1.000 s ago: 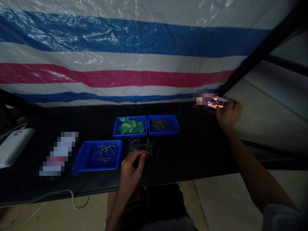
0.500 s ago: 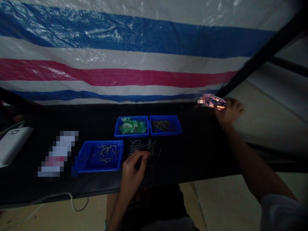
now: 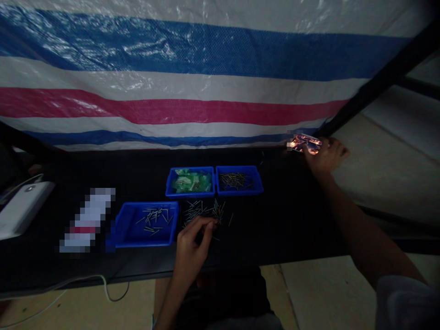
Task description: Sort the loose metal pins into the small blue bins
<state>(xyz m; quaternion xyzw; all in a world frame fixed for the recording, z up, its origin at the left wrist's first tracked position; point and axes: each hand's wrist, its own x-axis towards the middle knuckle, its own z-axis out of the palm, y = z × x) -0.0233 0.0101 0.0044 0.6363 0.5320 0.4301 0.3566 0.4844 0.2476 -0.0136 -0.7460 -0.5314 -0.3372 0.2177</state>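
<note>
My left hand (image 3: 193, 242) rests on the black table (image 3: 292, 211), fingertips pinched together at the near edge of a loose pile of thin metal pins (image 3: 203, 210). The dim light hides whether a pin sits between the fingers. My right hand (image 3: 326, 156) reaches to the far right of the table and grips the right end of a phone (image 3: 305, 143) with a lit screen. A blue bin (image 3: 118, 227) holding a few pins sits just left of my left hand.
Two more blue bins stand behind the pile: one with green parts (image 3: 190, 169), one with pins (image 3: 239, 167). A white device (image 3: 24, 206) and a blurred-out object (image 3: 87, 220) lie at left. A striped tarp (image 3: 206, 82) hangs behind. A black frame post (image 3: 378, 78) rises at right.
The view has shifted slightly. My left hand stays pinched at the pin pile. My right hand has tilted the phone a little, staying in the same far-right spot.
</note>
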